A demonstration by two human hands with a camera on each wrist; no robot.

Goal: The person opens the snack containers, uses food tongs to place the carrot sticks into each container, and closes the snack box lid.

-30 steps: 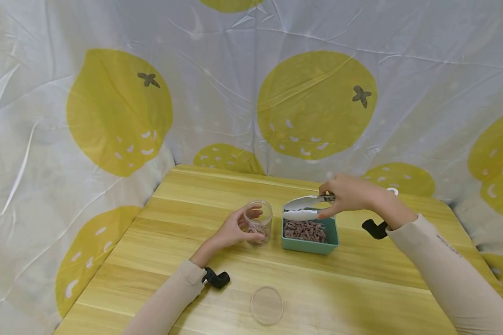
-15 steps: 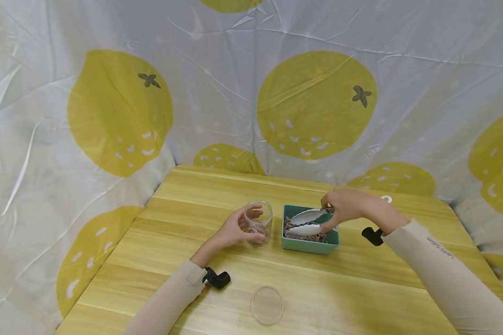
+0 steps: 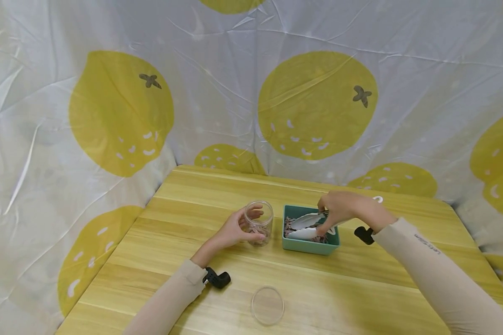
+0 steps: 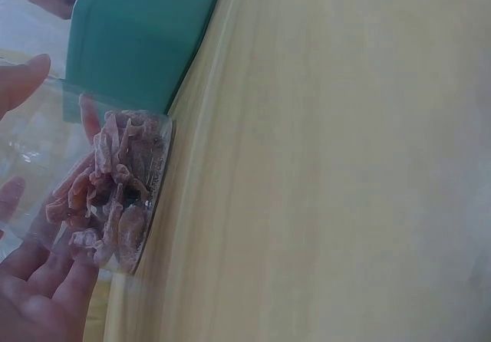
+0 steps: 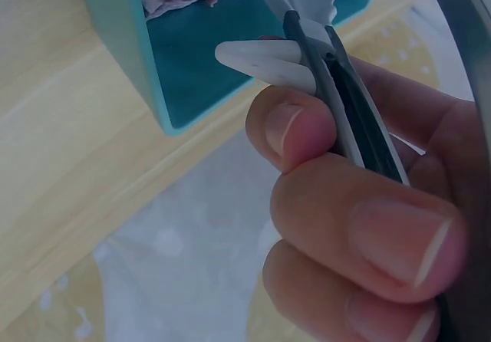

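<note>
two hands are seen above a wood-grain table [image 3: 201,190]. a clear jar [image 3: 267,224] is gripped round its side by the left hand [image 3: 234,229], and brownish-pink strips [image 4: 115,189] are held in its bottom. white-headed tongs [image 3: 307,219] are grasped in the right hand [image 3: 343,207], their heads parted and set among more such strips in a rectangular teal tub [image 3: 308,245], which is placed just right of the jar. a clear round lid [image 3: 268,305] is laid flat, nearer the person. the table is backed by a white sheet [image 3: 218,93] printed with yellow lemons [image 3: 318,107].
</note>
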